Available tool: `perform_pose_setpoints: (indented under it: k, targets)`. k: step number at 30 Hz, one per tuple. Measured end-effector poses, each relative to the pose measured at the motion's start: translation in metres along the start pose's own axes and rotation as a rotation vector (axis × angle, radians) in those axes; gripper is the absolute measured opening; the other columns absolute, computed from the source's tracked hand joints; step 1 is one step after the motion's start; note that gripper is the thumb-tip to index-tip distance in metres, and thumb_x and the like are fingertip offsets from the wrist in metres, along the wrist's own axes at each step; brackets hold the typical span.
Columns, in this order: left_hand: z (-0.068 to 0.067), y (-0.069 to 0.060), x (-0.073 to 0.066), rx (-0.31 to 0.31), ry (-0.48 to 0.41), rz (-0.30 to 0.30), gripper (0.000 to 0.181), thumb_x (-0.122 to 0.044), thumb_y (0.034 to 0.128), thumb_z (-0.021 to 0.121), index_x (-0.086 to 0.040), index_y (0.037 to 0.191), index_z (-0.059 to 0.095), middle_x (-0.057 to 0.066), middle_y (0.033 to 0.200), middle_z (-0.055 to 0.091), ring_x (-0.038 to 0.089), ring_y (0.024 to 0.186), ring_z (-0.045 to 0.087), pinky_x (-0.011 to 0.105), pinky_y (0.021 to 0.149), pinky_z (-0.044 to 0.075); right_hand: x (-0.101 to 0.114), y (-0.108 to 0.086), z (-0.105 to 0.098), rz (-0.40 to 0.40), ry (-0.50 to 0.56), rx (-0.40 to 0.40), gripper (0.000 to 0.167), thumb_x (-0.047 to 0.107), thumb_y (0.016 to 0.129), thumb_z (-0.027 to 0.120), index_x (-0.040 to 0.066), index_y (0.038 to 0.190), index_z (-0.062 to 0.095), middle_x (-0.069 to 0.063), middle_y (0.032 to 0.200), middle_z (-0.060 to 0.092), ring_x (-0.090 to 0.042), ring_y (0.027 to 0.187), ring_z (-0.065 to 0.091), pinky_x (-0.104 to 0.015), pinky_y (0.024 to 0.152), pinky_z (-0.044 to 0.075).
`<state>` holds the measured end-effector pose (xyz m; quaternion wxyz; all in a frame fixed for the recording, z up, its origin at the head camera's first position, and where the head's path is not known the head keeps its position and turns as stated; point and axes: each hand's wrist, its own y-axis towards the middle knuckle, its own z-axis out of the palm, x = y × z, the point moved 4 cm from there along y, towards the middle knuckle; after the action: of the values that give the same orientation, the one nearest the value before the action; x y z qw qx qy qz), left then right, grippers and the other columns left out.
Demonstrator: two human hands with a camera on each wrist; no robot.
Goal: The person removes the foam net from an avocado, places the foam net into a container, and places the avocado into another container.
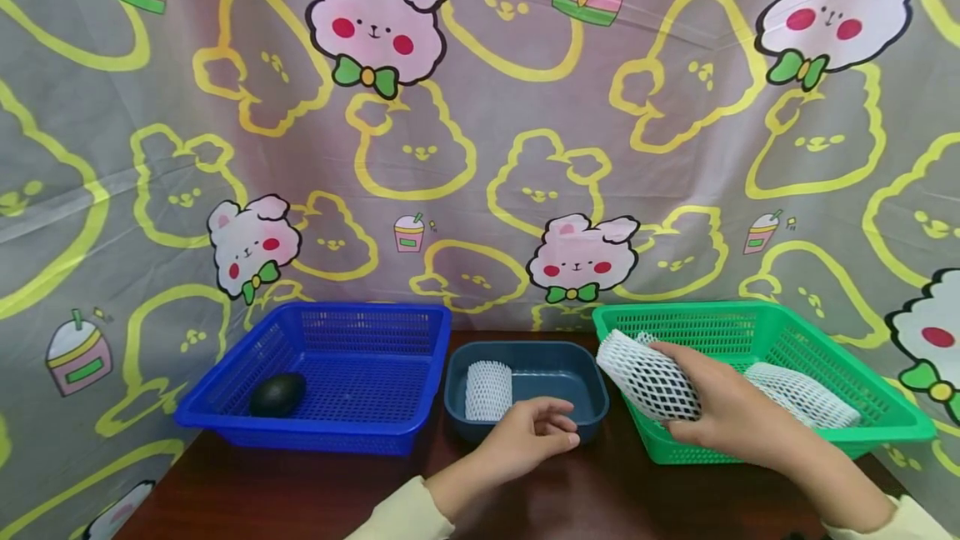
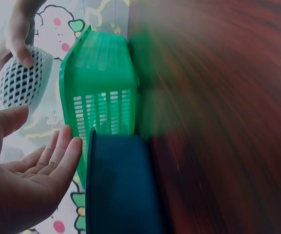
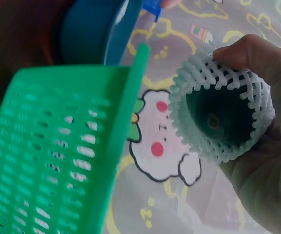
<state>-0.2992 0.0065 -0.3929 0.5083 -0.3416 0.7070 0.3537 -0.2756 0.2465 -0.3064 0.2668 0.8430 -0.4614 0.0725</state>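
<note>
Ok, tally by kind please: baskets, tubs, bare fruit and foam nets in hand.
Baskets: 2 (blue basket, green basket)
Tubs: 1 (dark blue tub)
Bare fruit: 1 (dark fruit)
Foam nets in hand: 1 (white net, right hand)
Total: 5

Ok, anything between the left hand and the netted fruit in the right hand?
Nothing visible. The left wrist view shows open space between the left hand and the netted fruit; the green basket stands to one side.

Head pic bright; wrist pics dimmer w/ blur
</note>
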Motion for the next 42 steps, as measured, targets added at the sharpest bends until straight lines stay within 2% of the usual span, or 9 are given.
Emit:
perform_pose_setpoints:
  k: [5,15,21,26,37,42]
  targets:
    - [-0.015,-0.009,0.004,-0.046,0.053,0.026,0.034,-0.009,0.0893,0.068,0.0,0.122,0.062,0.012,0.102,0.069,0.012,0.088,0.065,0.022,0.075,0.051,0.011,0.0,0.013,-0.045,0.048,0.023,0.085,0.008,0.066,0.085,0.002,0.139,0.042,-0.01,0.124,0.056,-0.019,0.096,0.057,-0.028,0.071,0.054]
    - [-0.035,-0.034,0.018,-0.092,0.158,0.093,0.034,-0.011,0.0875,0.07,0.002,0.118,0.063,0.013,0.099,0.069,0.011,0.086,0.065,0.023,0.075,0.052,0.028,0.004,0.045,-0.097,0.064,0.089,0.084,0.02,0.069,0.087,0.007,0.139,0.042,0.001,0.121,0.056,-0.013,0.098,0.057,-0.032,0.079,0.054]
    - [-0.046,-0.048,0.024,-0.087,0.234,0.138,0.035,-0.01,0.0877,0.07,0.006,0.117,0.062,0.015,0.099,0.069,0.009,0.086,0.065,0.024,0.076,0.053,0.034,0.003,0.068,-0.108,0.099,0.165,0.084,0.027,0.071,0.086,0.008,0.14,0.041,0.006,0.123,0.054,-0.01,0.099,0.055,-0.032,0.082,0.053]
    - [-0.055,-0.058,0.025,-0.081,0.286,0.157,0.032,-0.012,0.0877,0.071,0.004,0.115,0.064,0.014,0.099,0.069,0.009,0.086,0.065,0.025,0.075,0.054,0.038,0.003,0.083,-0.122,0.117,0.206,0.085,0.03,0.072,0.086,0.009,0.14,0.041,0.003,0.125,0.054,-0.013,0.102,0.055,-0.036,0.085,0.053]
    - [-0.074,-0.075,0.028,-0.064,0.339,0.149,0.026,-0.013,0.0881,0.071,0.002,0.109,0.067,0.011,0.1,0.068,0.01,0.086,0.065,0.026,0.073,0.054,0.041,0.007,0.118,-0.18,0.207,0.347,0.081,0.026,0.075,0.084,0.014,0.142,0.04,0.002,0.13,0.053,-0.01,0.107,0.053,-0.035,0.092,0.049]
    - [-0.076,-0.079,0.029,-0.057,0.349,0.147,0.023,-0.012,0.0881,0.071,0.001,0.107,0.068,0.009,0.099,0.067,0.011,0.086,0.065,0.026,0.074,0.054,0.043,0.008,0.13,-0.236,0.171,0.363,0.08,0.022,0.075,0.083,0.012,0.142,0.04,0.0,0.132,0.052,-0.009,0.109,0.052,-0.037,0.094,0.048]
